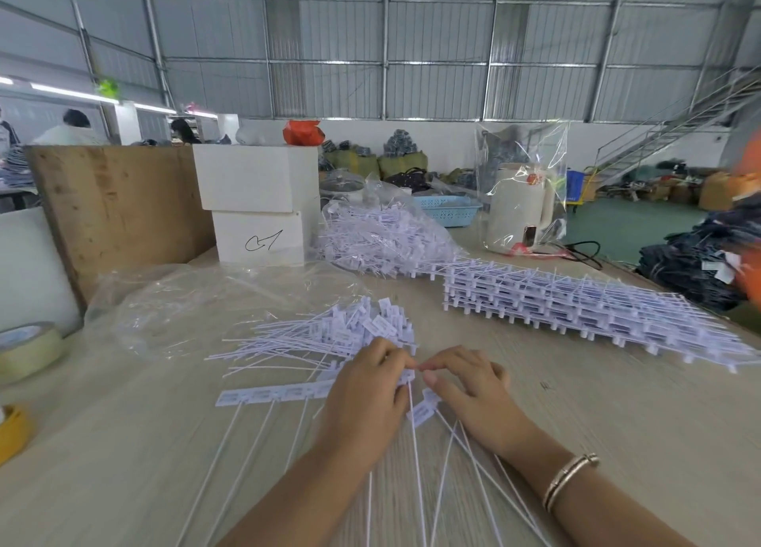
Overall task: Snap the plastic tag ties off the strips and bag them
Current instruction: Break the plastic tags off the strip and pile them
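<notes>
The left hand (362,402) is gripping the strip (271,396) lying near on the desk (123,443), while right hand (469,386) fingers are pinching one tie head. Snapping seems underway; next, it likely joins the loose pile (329,336) just beyond.

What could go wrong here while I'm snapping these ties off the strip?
Loose ties fan out under both hands, so their tails could tangle or get swept off the table. The snapped pile lies outside the clear bag, so pieces may scatter before bagging.
</notes>
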Demonstrator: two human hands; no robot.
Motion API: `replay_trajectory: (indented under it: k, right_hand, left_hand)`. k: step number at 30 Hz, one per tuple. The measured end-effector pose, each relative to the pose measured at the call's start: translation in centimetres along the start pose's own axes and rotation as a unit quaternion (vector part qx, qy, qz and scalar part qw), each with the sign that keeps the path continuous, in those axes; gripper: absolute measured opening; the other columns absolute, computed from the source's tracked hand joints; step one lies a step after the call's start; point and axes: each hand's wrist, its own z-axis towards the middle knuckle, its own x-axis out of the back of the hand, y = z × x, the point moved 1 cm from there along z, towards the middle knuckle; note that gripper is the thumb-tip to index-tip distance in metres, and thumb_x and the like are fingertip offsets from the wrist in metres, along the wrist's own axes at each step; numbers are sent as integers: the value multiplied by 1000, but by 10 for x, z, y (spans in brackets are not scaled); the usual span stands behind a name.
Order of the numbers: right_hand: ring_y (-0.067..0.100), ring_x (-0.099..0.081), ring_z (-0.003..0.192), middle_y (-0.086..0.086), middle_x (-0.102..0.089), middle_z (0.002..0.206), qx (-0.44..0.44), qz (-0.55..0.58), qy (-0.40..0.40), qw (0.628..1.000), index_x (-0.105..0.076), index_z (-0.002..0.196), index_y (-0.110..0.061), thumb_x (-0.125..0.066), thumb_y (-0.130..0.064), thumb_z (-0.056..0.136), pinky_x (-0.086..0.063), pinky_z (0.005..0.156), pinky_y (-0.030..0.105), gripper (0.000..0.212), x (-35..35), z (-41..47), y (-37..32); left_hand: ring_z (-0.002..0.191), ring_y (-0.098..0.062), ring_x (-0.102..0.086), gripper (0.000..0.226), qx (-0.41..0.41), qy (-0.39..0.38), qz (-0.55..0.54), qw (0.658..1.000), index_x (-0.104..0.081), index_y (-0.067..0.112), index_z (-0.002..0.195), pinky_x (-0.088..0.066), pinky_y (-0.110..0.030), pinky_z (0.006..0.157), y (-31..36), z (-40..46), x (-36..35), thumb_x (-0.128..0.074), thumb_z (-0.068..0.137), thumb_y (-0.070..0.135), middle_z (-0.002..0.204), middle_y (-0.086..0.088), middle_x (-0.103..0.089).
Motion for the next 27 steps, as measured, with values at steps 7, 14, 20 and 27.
replay_trajectory:
  k: [7, 14, 20, 27]
  right_hand:
    - [-3, -44, 107, -22, -56, 99, 8, 34, 4, 999, -68, 80, -28, -56, -39, 88, -19, 96, 31, 17, -8, 1, -6]
    - [11, -52, 74, -8, -56, 72, -80, 222, 42, 971, -58, 70, -22, -51, -15, 94, -40, 82, 37, 25, 1, 4, 6]
    - [-3, -52, 68, -13, -56, 65, -67, 203, -44, 976, -60, 71, -26, -56, -32, 92, -38, 82, 21, 22, -1, 1, 1]
    - [5, -53, 64, 3, -62, 74, -9, 226, -40, 973, -65, 79, -20, -61, -18, 89, -40, 61, 13, 11, -1, 3, 4]
  left_hand:
    - [99, -5, -50, 28, -11, -8, -4, 1000, -52, 22, 116, -29, -10, 71, 7, 0, -2, -58, 88, 22, 112, 10, -47]
    - [95, -6, -47, 38, 3, -34, 31, 999, -47, 29, 121, -31, -21, 78, -1, -3, 3, -49, 84, 20, 112, 13, -52]
    - [99, -10, -48, 20, 14, -43, 54, 997, -52, 25, 111, -38, -22, 80, -7, 0, 0, -50, 92, 24, 110, 9, -52]
    - [92, -5, -55, 19, 22, -35, 23, 999, -62, 32, 109, -36, -20, 66, -10, 1, 1, -49, 94, 33, 103, 14, -60]
